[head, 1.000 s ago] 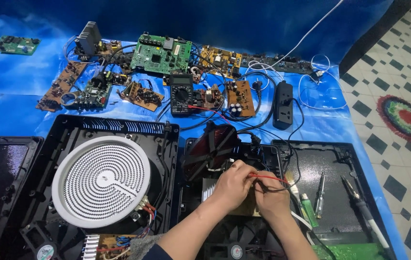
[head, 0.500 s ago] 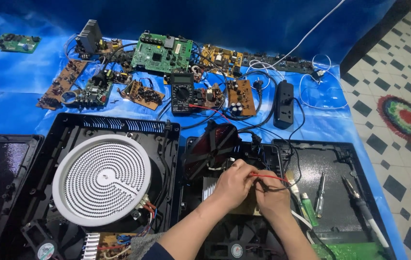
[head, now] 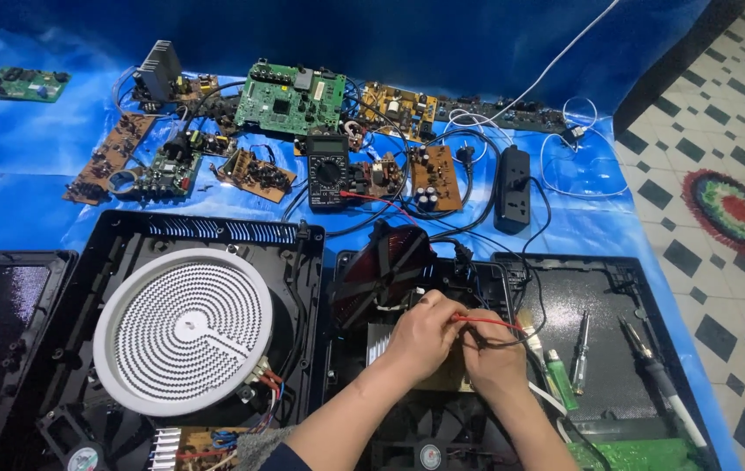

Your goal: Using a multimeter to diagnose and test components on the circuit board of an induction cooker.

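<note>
— Red probe lead [head: 488, 322], thin and wire-like: where is it?
— Between my hands, over the open black cooker casing [head: 477, 279]. My left hand [head: 425, 336] pinches one end; my right hand [head: 496, 353] is curled closed around the other.
— And the meter?
— Black multimeter [head: 327, 170] sits farther back, among the circuit boards.

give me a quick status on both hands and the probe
Left hand and right hand together over the open cooker's board, closed on the red probe lead. Tilted coil close behind. Multimeter further back.
</note>
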